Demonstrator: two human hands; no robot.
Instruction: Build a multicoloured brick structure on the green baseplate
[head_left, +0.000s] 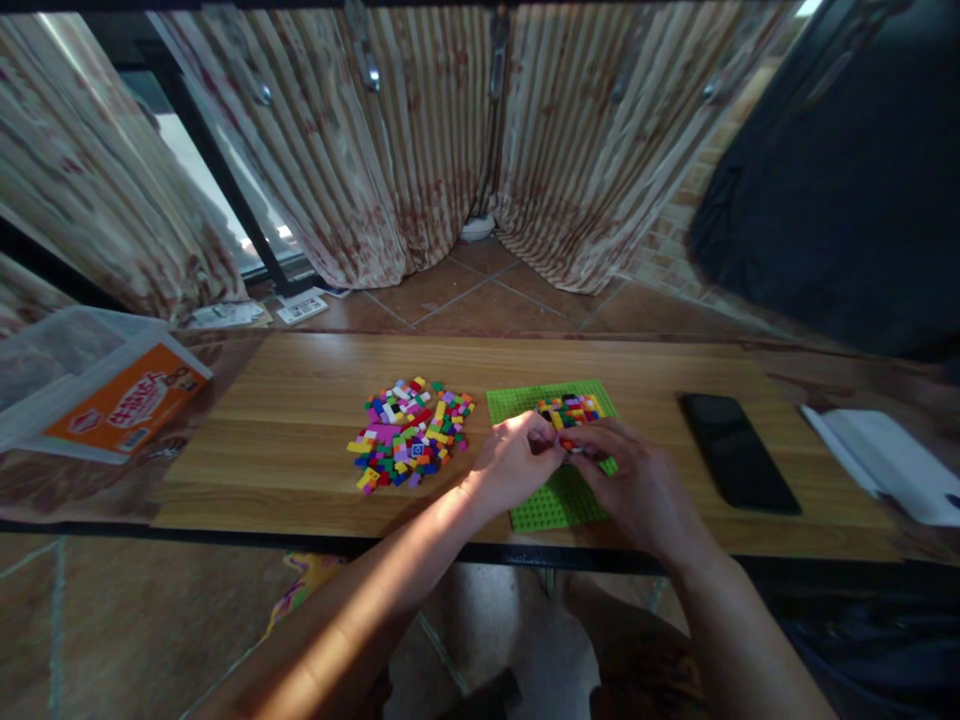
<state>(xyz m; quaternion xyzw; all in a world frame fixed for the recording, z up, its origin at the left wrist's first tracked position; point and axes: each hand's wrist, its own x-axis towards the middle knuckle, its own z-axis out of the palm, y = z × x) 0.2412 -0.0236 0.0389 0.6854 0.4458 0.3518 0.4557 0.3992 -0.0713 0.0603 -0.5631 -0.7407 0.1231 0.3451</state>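
Bare forearms [367, 602] are extended, the fingers [591, 438] of the left hand [516, 464] and right hand [637, 485] pinched together, apparently on a small brick [567, 445], over the green baseplate [551, 508], with assembled bricks [568, 408] at one o'clock; placement is presumably being prepared, stud alignment called for next.

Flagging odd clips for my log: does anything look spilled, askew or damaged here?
Nothing stands out: the loose bricks lie heaped on the tabletop, left of the green baseplate, and the black phone lies flat.
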